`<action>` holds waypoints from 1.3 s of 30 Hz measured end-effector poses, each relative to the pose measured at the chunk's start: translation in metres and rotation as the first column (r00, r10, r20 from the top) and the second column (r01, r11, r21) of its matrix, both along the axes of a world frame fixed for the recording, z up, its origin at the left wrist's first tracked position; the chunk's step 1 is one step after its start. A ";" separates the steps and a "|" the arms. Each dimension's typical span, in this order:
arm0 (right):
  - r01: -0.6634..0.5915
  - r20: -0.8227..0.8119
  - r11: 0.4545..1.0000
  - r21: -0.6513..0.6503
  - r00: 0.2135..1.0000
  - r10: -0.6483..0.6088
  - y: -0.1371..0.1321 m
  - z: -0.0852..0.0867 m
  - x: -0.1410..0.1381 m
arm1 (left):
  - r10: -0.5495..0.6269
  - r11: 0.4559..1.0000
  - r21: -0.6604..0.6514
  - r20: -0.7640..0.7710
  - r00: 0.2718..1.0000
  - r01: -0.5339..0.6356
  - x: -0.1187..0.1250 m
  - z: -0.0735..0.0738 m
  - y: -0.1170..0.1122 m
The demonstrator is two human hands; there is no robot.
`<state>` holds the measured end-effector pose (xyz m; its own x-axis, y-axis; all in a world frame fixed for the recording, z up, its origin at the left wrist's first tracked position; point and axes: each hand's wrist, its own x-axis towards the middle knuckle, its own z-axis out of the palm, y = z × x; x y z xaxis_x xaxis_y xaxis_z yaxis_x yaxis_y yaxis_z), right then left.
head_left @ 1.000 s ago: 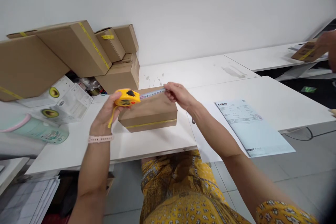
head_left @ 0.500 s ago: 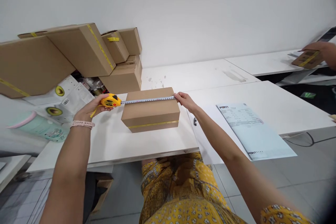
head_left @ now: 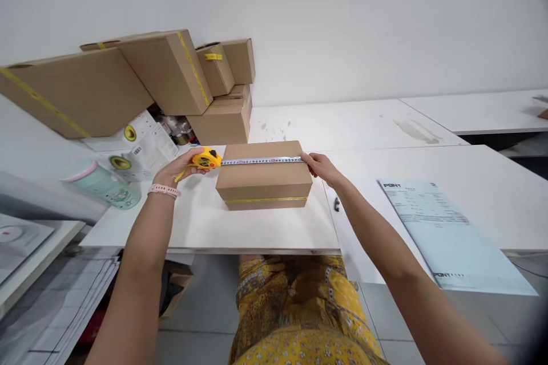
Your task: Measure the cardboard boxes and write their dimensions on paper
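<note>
Nearest the person is the front edge of the white table (head_left: 240,228), and a stretch of tabletop lies between that edge and the box (head_left: 265,182). The brown cardboard box sits flat near the middle of the table. A yellow strip runs along its front face, and its long side is square to the table's front edge.

To the right, a printed sheet (head_left: 445,228) overhangs the edge of the neighbouring table. A small dark item (head_left: 336,203) lies between the sheet and the box.

The left hand (head_left: 177,168) is closed around the yellow tape measure (head_left: 206,158), held just off the box's left edge above the tabletop. The tape (head_left: 261,160) is stretched across the top of the box from left edge to right. The right hand (head_left: 321,165) pinches the tape's end at the box's right top edge.

Left of the left hand, a mint tumbler (head_left: 103,182) lies on its side near some white cartons (head_left: 141,145). Behind them, stacked cardboard boxes (head_left: 171,74) lean against the wall. Right of the stack, the far tabletop (head_left: 351,122), marked with grey smudges, runs back to the wall.
</note>
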<state>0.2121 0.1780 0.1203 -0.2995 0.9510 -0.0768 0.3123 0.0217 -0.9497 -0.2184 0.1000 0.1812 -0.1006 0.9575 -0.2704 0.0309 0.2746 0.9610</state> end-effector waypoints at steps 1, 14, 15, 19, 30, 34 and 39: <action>-0.002 0.006 1.000 -0.003 1.000 0.002 0.000 0.001 0.000 | -0.003 1.000 -0.001 -0.004 1.000 0.003 0.000 0.000 -0.001; -0.079 0.042 0.997 -0.028 0.996 0.080 0.000 0.017 -0.002 | -0.038 0.998 0.049 -0.044 0.998 0.040 0.002 0.000 -0.011; -0.082 0.043 0.996 -0.029 0.996 0.083 0.001 0.016 -0.001 | -0.045 0.998 0.048 -0.046 0.998 0.047 0.001 -0.001 -0.011; -0.092 0.052 0.995 -0.031 0.994 0.094 0.003 0.013 -0.001 | -0.062 0.997 0.046 -0.044 0.997 0.064 -0.001 -0.005 -0.010; -0.047 0.050 0.996 0.077 0.998 0.044 0.014 0.059 0.006 | -0.226 0.954 0.148 -0.214 0.950 0.260 0.043 0.049 -0.060; -0.110 0.026 0.969 0.223 0.994 0.107 0.020 0.082 -0.012 | -0.415 0.910 -0.009 -0.009 0.910 0.415 0.111 0.032 -0.117; -0.294 0.219 0.916 0.272 0.946 0.239 0.040 0.076 -0.063 | -0.182 0.983 0.089 0.399 0.899 0.159 0.207 -0.028 -0.146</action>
